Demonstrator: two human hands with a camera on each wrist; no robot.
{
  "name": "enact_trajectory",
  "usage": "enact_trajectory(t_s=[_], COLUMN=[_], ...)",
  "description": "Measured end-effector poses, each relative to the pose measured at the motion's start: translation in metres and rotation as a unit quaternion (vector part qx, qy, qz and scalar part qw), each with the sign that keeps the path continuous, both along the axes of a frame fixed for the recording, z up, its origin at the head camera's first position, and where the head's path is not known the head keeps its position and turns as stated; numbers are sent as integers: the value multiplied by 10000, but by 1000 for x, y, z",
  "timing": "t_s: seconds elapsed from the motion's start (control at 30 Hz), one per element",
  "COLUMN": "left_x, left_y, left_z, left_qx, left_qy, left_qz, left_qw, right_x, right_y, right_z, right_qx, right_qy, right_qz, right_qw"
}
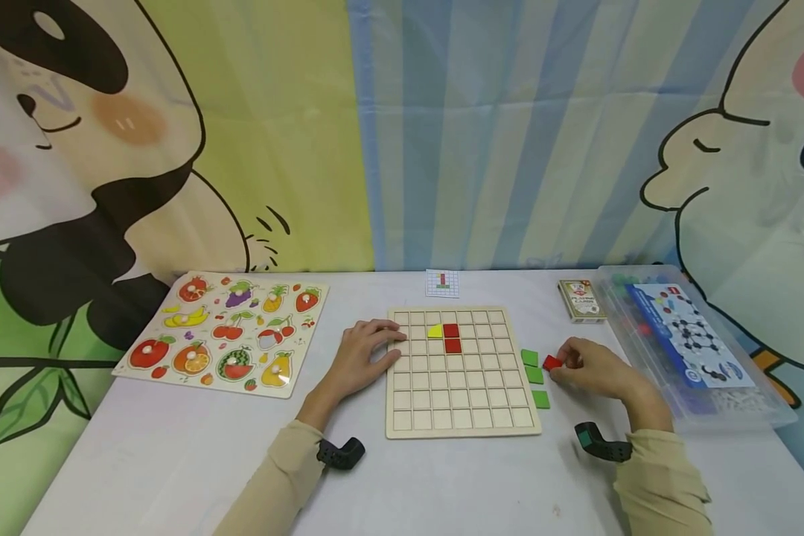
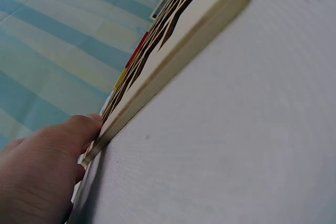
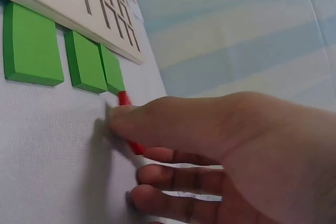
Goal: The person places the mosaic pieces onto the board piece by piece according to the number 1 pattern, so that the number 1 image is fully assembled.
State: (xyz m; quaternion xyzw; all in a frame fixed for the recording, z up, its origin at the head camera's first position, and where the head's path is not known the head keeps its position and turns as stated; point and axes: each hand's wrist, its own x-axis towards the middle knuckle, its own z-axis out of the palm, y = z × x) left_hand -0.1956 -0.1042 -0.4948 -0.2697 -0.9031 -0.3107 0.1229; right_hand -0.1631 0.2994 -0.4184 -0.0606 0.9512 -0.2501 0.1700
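Pinching red tile (image 1: 552, 362): right hand (image 1: 591, 368). Green tiles (image 1: 541, 400) between it, board (image 1: 458, 398). Left hand (image 1: 359, 359) loosely touching board.

Cartoon backdrop (image 1: 308, 134) behind a white-covered table (image 1: 455, 484)
Panda (image 1: 117, 145) on yellow-green at left; blue stripes (image 1: 429, 149) centrally; pale creature (image 1: 750, 238) at right

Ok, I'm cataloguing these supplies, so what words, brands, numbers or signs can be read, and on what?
"PLAYING": on the card box, small but just readable; the line under it is too blurred to be sure of.
Booklet: print too small to read.
Nothing else is legible.
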Motion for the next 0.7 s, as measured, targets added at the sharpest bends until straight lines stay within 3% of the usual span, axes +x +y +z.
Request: enact_trajectory(t_s=[0.13,0.4,0.7], left_x=[0,0,0], left_y=[1,1,0], left_z=[0,2,1], left_qx=[-2,-32,10], left_qy=[1,-114,-20], left_qz=[-15,54,29], left_qw=[10000,9999,10000], right_x=[-2,-5,-5], right_y=[-3,-18,-44], right_z=[-1,-1,-7], right_qx=[-174,-830,-1008], right_qy=[129,333,601], right_qz=[-115,347,596], right_qw=[9997,9954,9913])
